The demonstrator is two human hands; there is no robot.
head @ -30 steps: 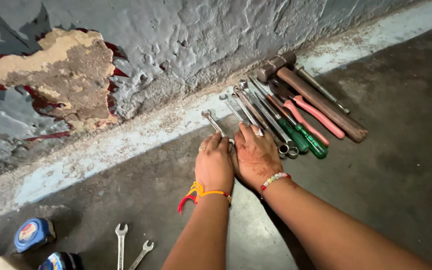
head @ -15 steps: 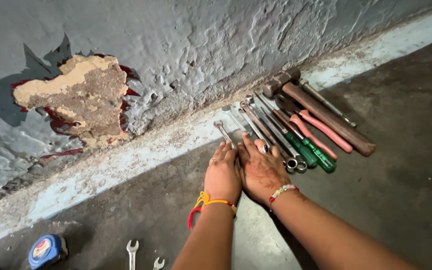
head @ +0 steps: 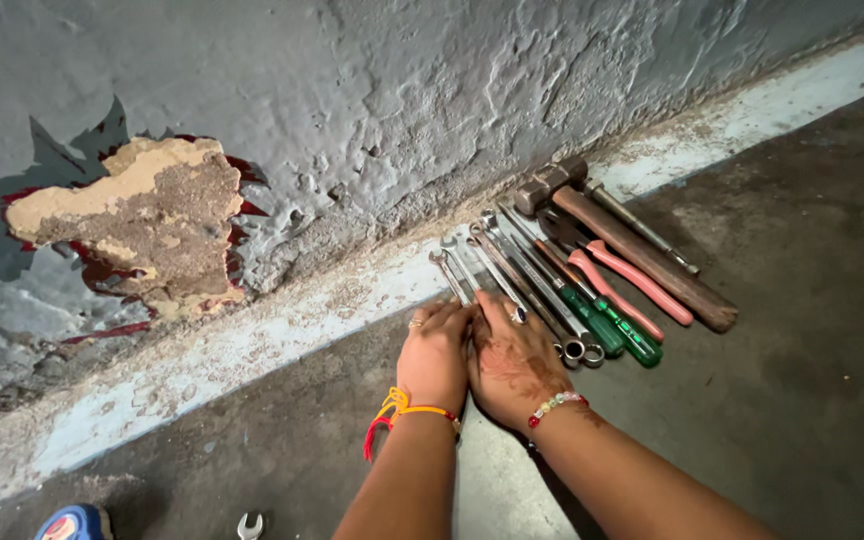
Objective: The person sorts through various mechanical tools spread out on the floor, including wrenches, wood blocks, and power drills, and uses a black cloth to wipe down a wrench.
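Both hands are laid flat, fingers extended and clenched on nothing. The left hand (head: 435, 352) and right hand (head: 512, 358) are pressed side by side over the near ends of the spanners (head: 482, 270), which run past the fingertips toward the wall (head: 372, 120). For a neat row, even pressure would best be kept on the handles. Screwdrivers (head: 607, 325) lie just right of the fingers.

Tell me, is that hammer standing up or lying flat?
Lying flat. The hammer rests on the floor beside the pliers, its head towards the wall. Neither hand touches it.
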